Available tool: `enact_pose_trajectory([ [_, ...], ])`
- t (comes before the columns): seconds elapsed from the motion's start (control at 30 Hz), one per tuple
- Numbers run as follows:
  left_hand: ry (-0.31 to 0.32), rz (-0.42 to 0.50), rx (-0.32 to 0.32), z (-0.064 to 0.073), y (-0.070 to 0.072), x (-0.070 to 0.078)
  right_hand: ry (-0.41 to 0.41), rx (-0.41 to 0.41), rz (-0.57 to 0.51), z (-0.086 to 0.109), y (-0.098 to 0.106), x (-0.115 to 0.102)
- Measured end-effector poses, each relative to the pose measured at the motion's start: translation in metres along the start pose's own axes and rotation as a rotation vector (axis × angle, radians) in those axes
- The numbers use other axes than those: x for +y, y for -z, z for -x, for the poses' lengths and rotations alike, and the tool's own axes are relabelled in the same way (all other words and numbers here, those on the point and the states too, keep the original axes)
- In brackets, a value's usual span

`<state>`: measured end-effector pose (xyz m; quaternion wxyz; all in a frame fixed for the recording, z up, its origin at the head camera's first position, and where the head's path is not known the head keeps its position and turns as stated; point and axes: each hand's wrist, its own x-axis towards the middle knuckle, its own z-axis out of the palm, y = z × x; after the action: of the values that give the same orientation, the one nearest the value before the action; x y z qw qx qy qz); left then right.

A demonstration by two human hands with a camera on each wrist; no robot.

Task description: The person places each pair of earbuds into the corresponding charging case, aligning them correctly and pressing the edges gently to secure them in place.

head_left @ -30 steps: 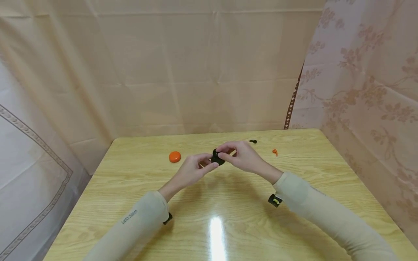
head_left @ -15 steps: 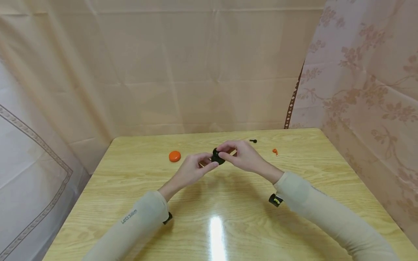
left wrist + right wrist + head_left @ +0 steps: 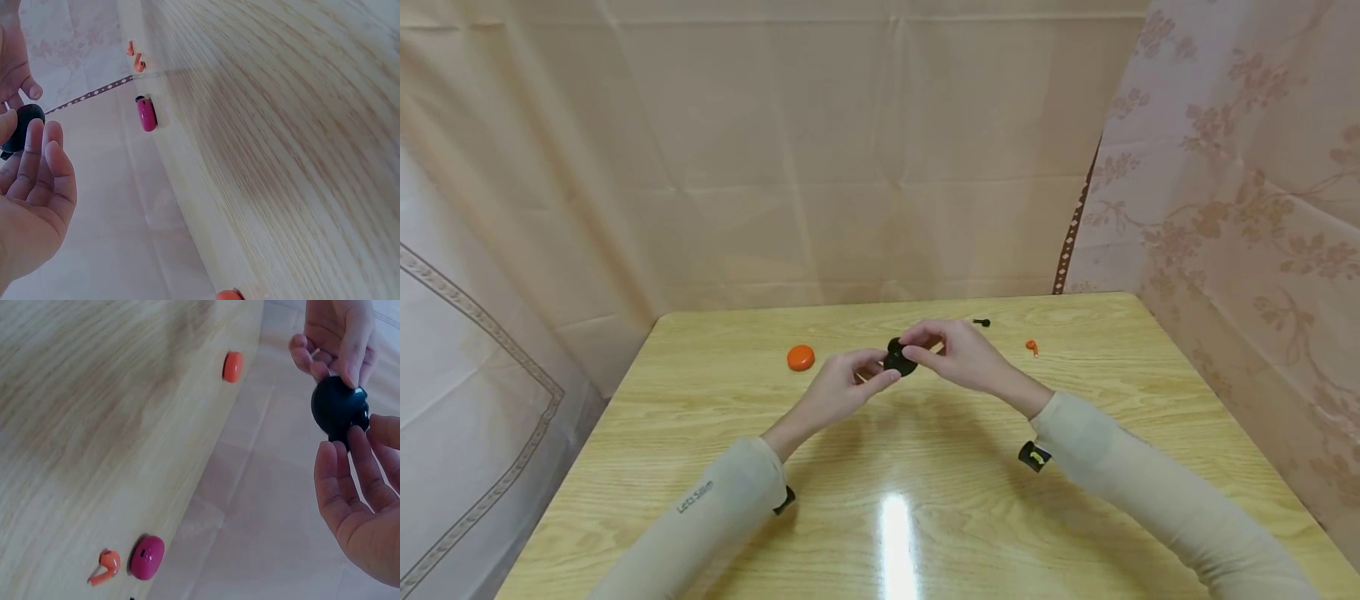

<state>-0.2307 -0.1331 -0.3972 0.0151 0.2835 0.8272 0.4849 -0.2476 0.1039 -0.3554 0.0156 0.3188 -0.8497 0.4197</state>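
Above the table's far half, both hands meet at a round black earbud case (image 3: 898, 362) with its lid (image 3: 894, 344) raised. My left hand (image 3: 838, 390) grips the case by its side, thumb in front and fingers behind. At the opening, my right hand (image 3: 961, 357) pinches with thumb and fingertips; whether a small earbud lies between them is hidden. The right wrist view shows the dark rounded case (image 3: 336, 405) between the two hands. A black earbud (image 3: 982, 322) and an orange earbud (image 3: 1032, 347) lie on the table beyond and right of my right hand.
A round orange case (image 3: 801, 357) sits left of the hands on the wooden table (image 3: 715, 400). Behind my right hand, a pink case (image 3: 147, 557) stands near the far edge, seen only from the wrists. Curtains (image 3: 850, 167) enclose the back and sides.
Both hands stay nearly still around the black case, with only slight finger shifts by the right hand. The head view has tilted a little. Items on the table have not moved.
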Motion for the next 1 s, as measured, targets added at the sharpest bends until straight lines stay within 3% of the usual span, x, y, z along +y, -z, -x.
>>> enact_pose_trajectory([
  [0.23, 0.032, -0.011, 0.022, 0.003, 0.003, 0.001, -0.065, 0.013, 0.031, -0.011, 0.028, 0.017],
  [0.57, 0.045, -0.012, 0.030, 0.006, 0.007, -0.003, -0.234, -0.045, 0.166, -0.024, 0.080, 0.082],
  [0.8, 0.027, -0.011, 0.031, 0.007, 0.008, -0.002, -0.336, -0.087, 0.230, -0.021, 0.084, 0.118],
  [1.0, 0.037, -0.018, 0.028, 0.008, 0.008, -0.002, -0.386, -0.173, 0.284, -0.017, 0.078, 0.137],
])
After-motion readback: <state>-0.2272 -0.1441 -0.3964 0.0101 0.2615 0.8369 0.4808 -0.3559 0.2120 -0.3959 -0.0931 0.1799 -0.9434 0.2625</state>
